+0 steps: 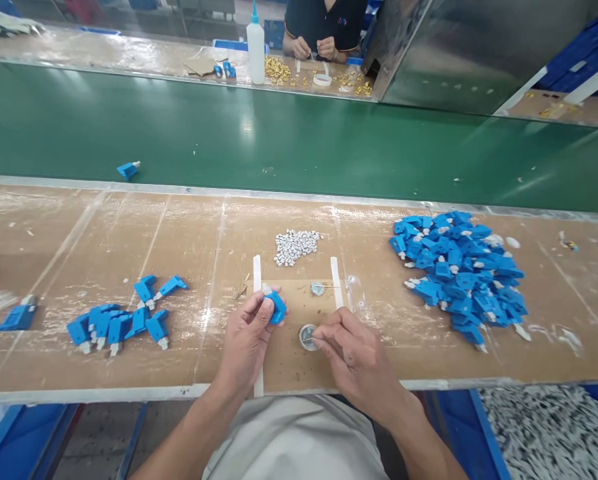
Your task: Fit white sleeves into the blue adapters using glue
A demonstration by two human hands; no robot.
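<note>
My left hand [249,330] is closed around a blue plastic part [277,307] with a whitish tip, the thumb pressing on it. My right hand [351,353] is closed in a pinch on what looks like a thin stick, mostly hidden by the fingers. Its fingertips are at the edge of a small round dish [307,337] on the table. Beyond the dish lies a small clear blob [317,289] with a thin stick across it. Farther back is a heap of tiny grey-white pieces [297,247].
A large pile of blue parts [461,273] lies to the right, a smaller group [119,323] to the left. Behind the table runs a green belt [279,143] with one blue part [128,170]. Across it a co-worker's hands [313,48] are near a white bottle [255,50].
</note>
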